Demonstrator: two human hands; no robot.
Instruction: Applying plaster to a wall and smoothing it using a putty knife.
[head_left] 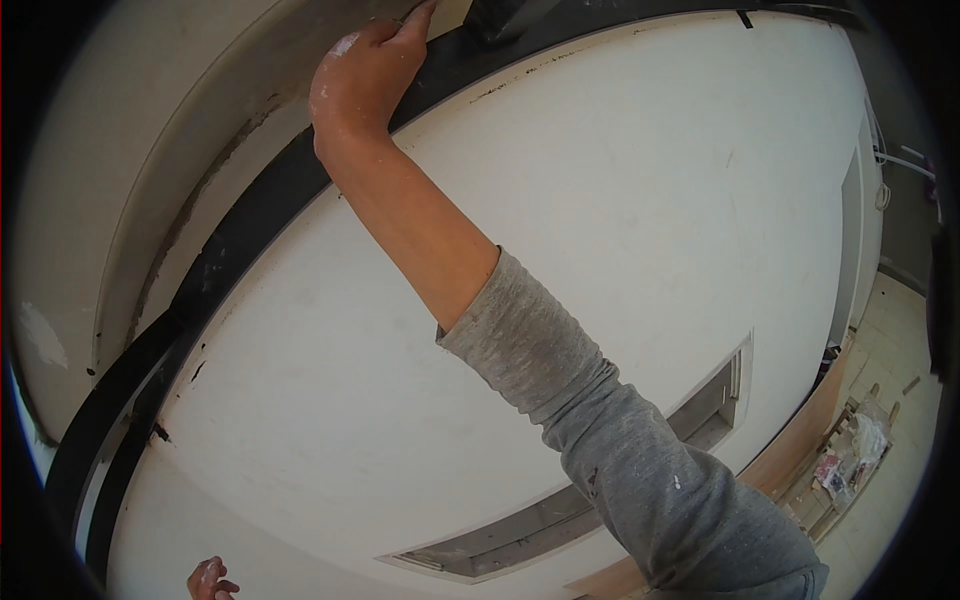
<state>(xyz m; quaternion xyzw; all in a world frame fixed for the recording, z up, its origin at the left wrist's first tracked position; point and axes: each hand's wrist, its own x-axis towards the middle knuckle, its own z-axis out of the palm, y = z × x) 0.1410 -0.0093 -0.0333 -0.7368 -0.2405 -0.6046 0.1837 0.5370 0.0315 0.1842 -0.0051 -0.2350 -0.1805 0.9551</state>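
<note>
My right arm, in a grey sleeve, reaches up across the white wall (600, 190). At its end my right hand (365, 75), smeared with white, bends at the wrist in front of the black band (255, 215) along the wall's upper edge. Its fingers are closed and run off the top of the picture; a thin dark edge shows by them, too little to name. Low on the left, only part of my left hand (212, 580) is in view, close to the wall. Its fingers are loosely bent and apart, with nothing visible in them.
Above the black band is a pale, curved ceiling surface (110, 130) with a rough dark seam. A long recess (500, 540) is cut into the wall behind my arm. At the lower right, a wooden pallet (825, 500) with plastic bags (865, 445) stands on the tiled floor (900, 340).
</note>
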